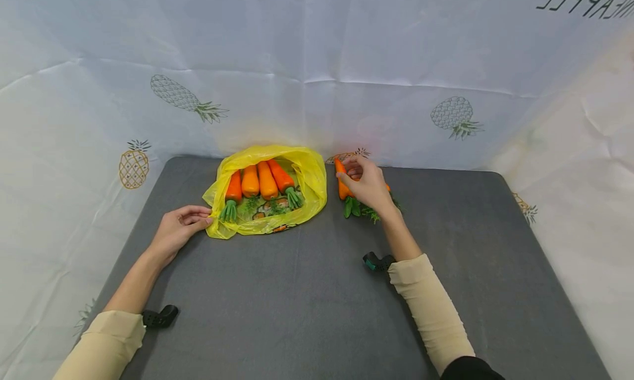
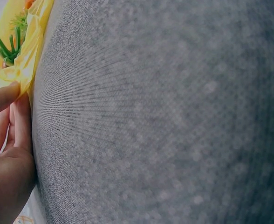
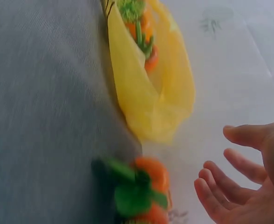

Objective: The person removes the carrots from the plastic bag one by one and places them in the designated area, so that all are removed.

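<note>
A yellow plastic bag [image 1: 315, 195] lies on its side with its mouth facing me. Inside are several toy carrots [image 1: 266, 183], orange with green tops. My left hand [image 1: 175, 229] pinches the bag's lower left edge between thumb and fingers, as the left wrist view also shows. Right of the bag, my right hand [image 1: 367, 186] hovers over more carrots [image 1: 344, 190] and partly hides them. In the right wrist view, its loosely bent fingers are spread from the thumb with nothing between them, apart from the blurred carrots [image 3: 152, 173] below.
The grey tabletop [image 1: 297, 308] stretches in front of the bag toward me. Behind its far edge hangs a white cloth [image 1: 317, 115] printed with pineapples. Small black devices [image 1: 160, 316] are worn on both wrists.
</note>
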The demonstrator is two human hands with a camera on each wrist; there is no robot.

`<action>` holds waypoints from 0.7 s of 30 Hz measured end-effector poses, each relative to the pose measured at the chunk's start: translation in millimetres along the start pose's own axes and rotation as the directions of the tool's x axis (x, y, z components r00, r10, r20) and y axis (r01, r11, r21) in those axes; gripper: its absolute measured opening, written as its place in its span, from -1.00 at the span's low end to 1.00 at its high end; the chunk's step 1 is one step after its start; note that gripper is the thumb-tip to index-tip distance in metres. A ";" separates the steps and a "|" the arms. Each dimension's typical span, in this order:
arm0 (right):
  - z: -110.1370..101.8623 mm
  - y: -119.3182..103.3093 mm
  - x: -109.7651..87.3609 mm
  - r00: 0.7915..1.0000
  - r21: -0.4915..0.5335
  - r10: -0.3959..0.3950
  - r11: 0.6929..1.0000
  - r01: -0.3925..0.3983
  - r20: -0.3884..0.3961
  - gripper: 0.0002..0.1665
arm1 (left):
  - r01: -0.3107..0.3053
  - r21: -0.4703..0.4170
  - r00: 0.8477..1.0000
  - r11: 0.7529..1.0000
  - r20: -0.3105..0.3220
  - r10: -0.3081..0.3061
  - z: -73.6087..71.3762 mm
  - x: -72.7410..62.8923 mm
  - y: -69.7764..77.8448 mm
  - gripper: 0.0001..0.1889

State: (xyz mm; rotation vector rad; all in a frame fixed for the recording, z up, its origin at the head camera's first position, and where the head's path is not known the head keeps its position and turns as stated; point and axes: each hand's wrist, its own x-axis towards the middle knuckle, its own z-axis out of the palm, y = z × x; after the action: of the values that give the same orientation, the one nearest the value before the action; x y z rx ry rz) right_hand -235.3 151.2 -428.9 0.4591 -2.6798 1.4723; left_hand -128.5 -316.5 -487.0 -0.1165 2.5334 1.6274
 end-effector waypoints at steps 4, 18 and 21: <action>14.9 -11.8 5.6 0.999 0.007 -0.031 1.000 0.031 0.007 -0.55 | -0.001 0.003 1.000 1.000 -0.002 0.001 0.1 0.1 -0.3 -0.52; 62.0 -31.4 22.2 0.994 -0.002 -0.081 0.997 0.081 0.073 -0.54 | -0.008 0.008 1.000 1.000 -0.004 0.008 -0.2 0.1 -0.4 -0.51; 72.0 -33.9 24.5 0.991 -0.003 -0.085 0.996 0.086 0.105 -0.53 | -0.007 0.010 1.000 1.000 -0.002 0.007 0.1 -0.3 -0.2 -0.51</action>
State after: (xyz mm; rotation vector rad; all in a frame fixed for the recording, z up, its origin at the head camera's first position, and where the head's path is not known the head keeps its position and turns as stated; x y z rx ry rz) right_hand -242.1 68.5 -436.0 0.6593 -2.7048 1.4539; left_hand -128.2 -316.5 -487.2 -0.1083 2.5459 1.6184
